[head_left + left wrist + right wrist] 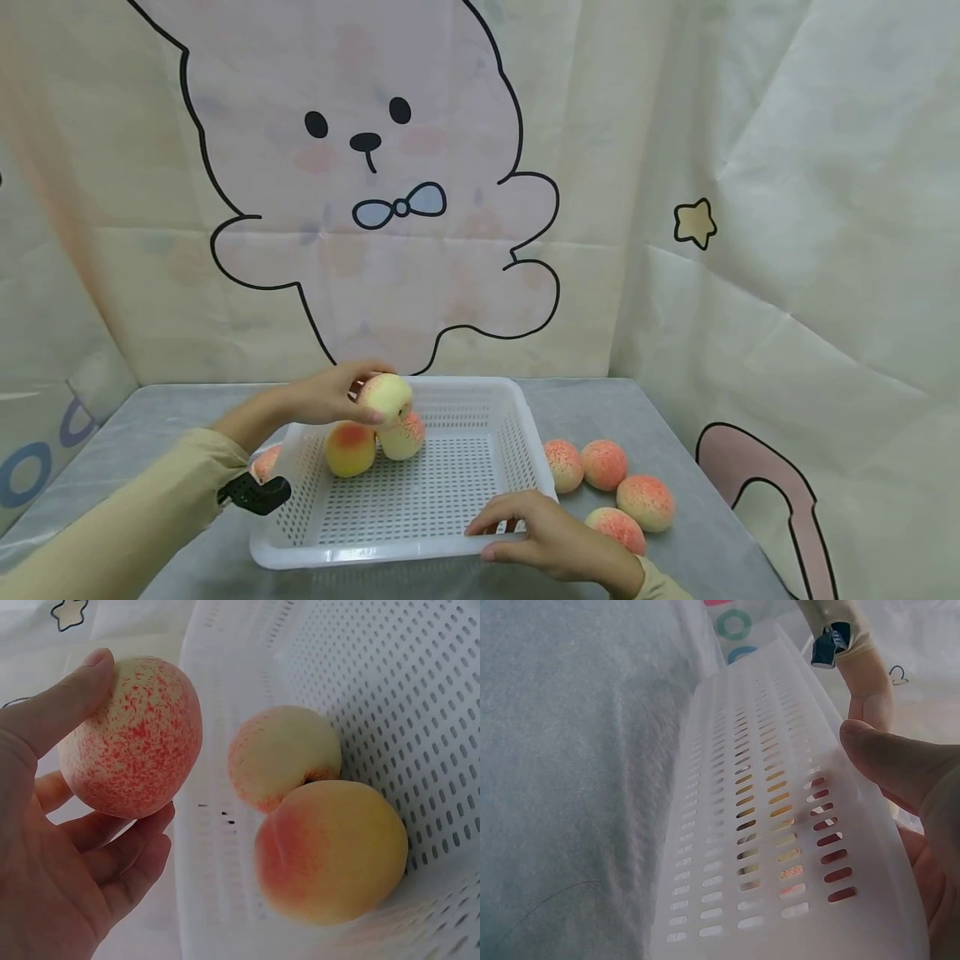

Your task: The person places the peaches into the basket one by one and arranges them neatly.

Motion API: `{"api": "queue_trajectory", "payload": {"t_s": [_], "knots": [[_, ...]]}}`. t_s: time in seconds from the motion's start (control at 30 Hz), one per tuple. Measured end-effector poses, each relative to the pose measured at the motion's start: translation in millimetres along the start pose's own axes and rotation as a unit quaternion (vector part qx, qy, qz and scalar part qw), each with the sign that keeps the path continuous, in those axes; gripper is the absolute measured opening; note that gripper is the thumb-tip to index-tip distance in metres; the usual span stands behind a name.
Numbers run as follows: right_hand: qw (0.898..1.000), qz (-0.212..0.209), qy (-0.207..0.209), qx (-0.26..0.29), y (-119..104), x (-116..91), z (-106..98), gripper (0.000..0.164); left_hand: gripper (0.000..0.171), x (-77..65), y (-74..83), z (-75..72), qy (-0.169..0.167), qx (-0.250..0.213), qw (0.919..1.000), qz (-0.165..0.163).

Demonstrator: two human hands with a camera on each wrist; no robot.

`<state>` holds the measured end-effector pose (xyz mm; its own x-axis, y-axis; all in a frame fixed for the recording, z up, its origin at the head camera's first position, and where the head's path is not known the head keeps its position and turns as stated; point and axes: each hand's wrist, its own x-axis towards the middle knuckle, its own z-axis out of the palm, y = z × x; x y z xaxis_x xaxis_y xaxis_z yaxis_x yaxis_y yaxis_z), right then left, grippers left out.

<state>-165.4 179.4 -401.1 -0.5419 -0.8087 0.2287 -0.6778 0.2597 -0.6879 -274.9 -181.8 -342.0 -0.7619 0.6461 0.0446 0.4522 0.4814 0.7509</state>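
Observation:
My left hand (322, 396) holds a pale peach with red speckles (139, 742) between thumb and fingers, over the left back part of a white perforated plastic basket (375, 552). Below it, inside the basket, lie a yellow peach with a red blush (349, 454) and a pale speckled peach (405, 442), side by side in the left wrist view. On the basket's near rim, toward the right corner, my right hand (547, 533) grips, its thumb on the outer side and its fingers over the inside. The right wrist view shows the thumb (885, 754) at the rim.
Several pink speckled peaches (647, 502) lie on the grey table (720, 542) just right of the basket. Another peach (266, 462) shows at the basket's left side, partly hidden by the left wrist. A printed cloth (585, 317) hangs behind the table.

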Motion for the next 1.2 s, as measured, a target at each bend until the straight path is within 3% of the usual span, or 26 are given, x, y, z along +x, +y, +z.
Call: {"api": "queue_trajectory", "payload": {"t_s": [0.3, 0.57, 1.0, 1.2], "knots": [[1.0, 0.01, 0.0, 0.008, 0, 0, 1, 0.023, 0.066, 20.6, 7.9, 14.4, -0.02, 0.01, 0.9995, -0.023], [1.0, 0.019, 0.002, 0.02, 0, -1, 1, 0.023, 0.06, 39.5, 16.4, 26.8, -0.027, 0.034, 0.999, -0.013], [1.0, 0.013, 0.0, 0.008, -1, 0, 1, 0.024, 0.066, 64.5, 11.7, 38.3, -0.004, 0.067, 0.9967, -0.046], [1.0, 0.008, 0.003, 0.005, -1, 0, 1, 0.023, 0.065, 74.0, 10.2, 49.8, -0.01, 0.058, 0.9969, -0.053]]}}
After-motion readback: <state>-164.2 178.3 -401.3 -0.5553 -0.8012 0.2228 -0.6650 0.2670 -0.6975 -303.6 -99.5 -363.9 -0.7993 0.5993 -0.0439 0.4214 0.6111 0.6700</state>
